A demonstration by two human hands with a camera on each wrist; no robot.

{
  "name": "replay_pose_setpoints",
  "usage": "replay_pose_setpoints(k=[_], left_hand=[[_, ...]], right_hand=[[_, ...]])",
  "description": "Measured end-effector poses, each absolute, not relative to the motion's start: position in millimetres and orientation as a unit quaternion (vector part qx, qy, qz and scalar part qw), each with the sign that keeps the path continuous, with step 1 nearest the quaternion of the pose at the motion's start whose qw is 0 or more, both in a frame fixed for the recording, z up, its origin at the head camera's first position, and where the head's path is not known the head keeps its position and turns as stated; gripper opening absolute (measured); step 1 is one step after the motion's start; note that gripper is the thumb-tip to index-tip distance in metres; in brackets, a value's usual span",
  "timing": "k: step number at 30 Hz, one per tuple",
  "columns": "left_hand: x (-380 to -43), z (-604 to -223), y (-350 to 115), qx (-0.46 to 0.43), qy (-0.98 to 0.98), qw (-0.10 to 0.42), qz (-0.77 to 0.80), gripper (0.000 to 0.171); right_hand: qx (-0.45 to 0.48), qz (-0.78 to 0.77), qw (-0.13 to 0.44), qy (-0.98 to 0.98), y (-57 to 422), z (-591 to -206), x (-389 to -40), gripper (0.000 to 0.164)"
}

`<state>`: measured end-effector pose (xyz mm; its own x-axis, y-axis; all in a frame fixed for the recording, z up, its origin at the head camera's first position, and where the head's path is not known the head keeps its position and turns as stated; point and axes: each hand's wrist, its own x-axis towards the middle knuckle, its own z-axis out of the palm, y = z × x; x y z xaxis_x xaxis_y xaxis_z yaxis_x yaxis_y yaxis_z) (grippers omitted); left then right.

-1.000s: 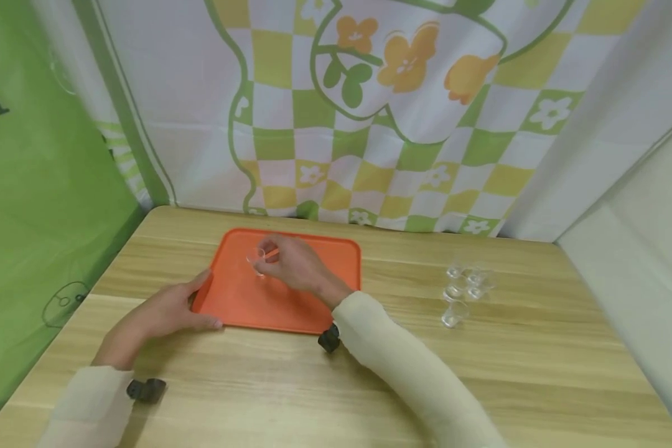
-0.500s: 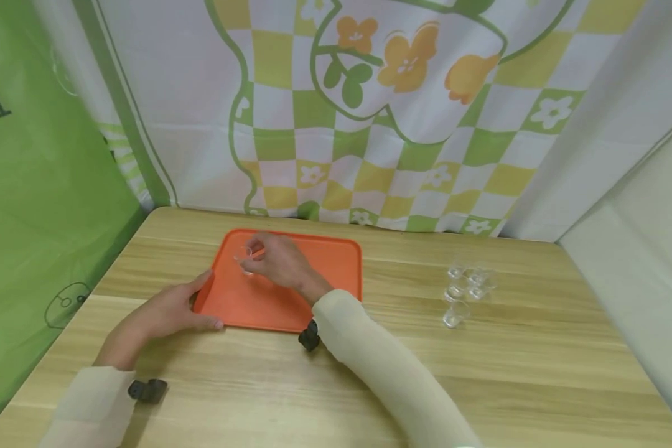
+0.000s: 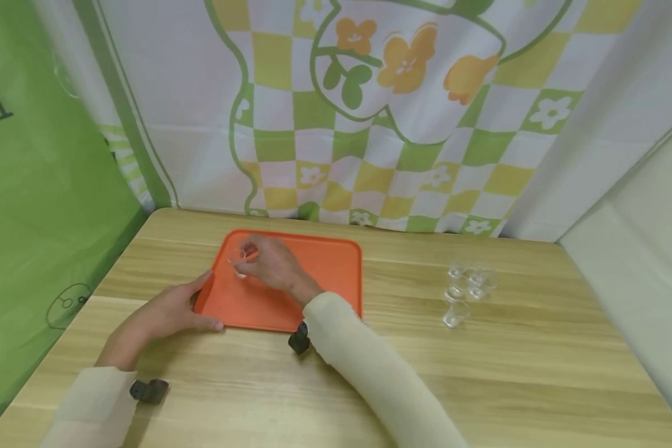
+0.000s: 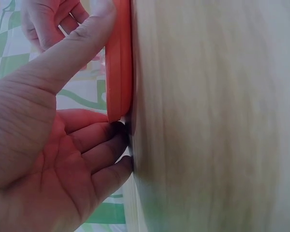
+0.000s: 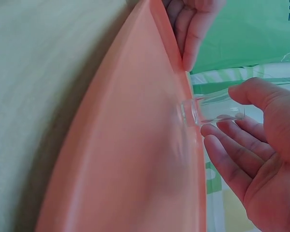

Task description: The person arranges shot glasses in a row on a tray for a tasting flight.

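In the head view, an orange tray (image 3: 291,311) lies on the wooden table. My left hand (image 3: 170,311) holds its near left corner, with the thumb at the front rim and the fingers by the left side. The left wrist view shows that thumb (image 4: 82,46) against the rim and lower fingertips touching the table. Above the tray's left part, my right hand (image 3: 271,261) pinches a small clear shot glass (image 5: 217,107) near its mouth, between thumb and fingers. The glass is upright, its thick base at the tray's surface; whether it fully touches I cannot tell.
Several more clear shot glasses (image 3: 455,291) stand grouped on the table (image 3: 403,373) to the right of the tray. A patterned curtain (image 3: 336,155) hangs along the table's back edge, and a green cloth (image 3: 45,186) hangs on the left.
My right hand has moved left across the tray with the shot glass, towards the left rim, slowing in the last half second. The left hand stays at the tray's corner.
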<state>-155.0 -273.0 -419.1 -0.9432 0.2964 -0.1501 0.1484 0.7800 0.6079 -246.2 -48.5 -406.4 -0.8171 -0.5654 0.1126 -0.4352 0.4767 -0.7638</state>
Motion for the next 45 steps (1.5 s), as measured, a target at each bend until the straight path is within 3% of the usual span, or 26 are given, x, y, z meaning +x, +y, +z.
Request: replay_pose_setpoints(k=[14,31,45], left_hand=[[-156,-420,-273,0.121,0.933,0.116,0.318,0.125],[-155,-421,-275,0.120,0.934,0.107,0.319,0.124],[-154,-421,-274,0.113,0.932,0.111,0.326,0.125]], right_hand=[[-0.279,-0.424,0.084,0.857,-50,-413,-248,0.025],[-0.267,-0.419,0.113,0.861,-40,-411,-244,0.048],[-0.277,-0.426,0.117,0.853,1,-394,-233,0.045]])
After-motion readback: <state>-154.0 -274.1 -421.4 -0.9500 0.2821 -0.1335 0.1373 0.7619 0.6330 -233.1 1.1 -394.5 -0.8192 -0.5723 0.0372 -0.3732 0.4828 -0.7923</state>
